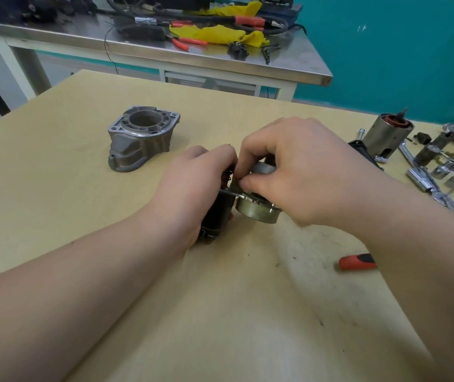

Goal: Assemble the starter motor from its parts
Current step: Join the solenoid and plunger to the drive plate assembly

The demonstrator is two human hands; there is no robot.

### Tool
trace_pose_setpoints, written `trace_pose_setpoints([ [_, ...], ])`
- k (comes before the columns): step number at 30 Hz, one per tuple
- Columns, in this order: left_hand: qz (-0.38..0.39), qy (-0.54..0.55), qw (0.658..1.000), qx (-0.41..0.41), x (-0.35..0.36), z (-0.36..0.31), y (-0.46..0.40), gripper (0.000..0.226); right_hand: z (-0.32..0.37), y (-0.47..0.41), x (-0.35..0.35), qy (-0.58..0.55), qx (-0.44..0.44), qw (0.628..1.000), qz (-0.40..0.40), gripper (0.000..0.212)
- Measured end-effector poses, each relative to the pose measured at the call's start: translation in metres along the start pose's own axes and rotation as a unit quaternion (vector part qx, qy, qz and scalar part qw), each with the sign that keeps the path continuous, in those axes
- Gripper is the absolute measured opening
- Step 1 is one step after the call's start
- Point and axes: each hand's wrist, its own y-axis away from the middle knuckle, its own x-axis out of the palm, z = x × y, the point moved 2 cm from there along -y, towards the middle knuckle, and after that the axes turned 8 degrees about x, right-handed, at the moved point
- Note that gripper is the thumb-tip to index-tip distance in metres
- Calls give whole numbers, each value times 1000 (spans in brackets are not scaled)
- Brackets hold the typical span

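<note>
The bench (88,205) carries everything, so I start there: pale board, bare enough under my forearms to rest the work on. Largest of the loose parts is the cast aluminium nose housing (141,139), standing apart to my upper left, flange up; I judge it rigid and fairly heavy, best lifted by its round barrel, not the thin lip. Far right stands the armature (385,133) with copper windings at its top, among sockets and wrenches (427,180); I would take it by the steel body, never by the copper. In the middle, under my hands, is the piece I am building: the dark cylindrical solenoid body (216,213), lying on the bench, and just beside it the brassy round gear housing (259,209). My left hand (192,186) has its grip wrapped round the dark body, which looks dense and smooth, likely greasy, so a full-palm hold suits it. My right hand (303,166) pinches a small thin metal piece (231,193) at the joint between the two; it looks light and easy to drop. A red-handled tool (356,261) lies near my right forearm.
</note>
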Motion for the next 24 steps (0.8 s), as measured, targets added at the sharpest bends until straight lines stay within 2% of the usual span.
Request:
trace_pose_setpoints([
  [8,-27,-62,997,42,0,4,-2,26,-9,-6,-5,-57,25,997,50,18],
  [11,-30,-99,993,55,2,4,1,39,-12,-5,-8,-90,16,994,54,40],
  [13,-34,-123,990,67,3,4,2,42,-12,-4,-9,-84,13,995,52,46],
  [24,-34,-123,988,83,3,3,3,40,-8,1,-3,-45,-16,998,30,39],
])
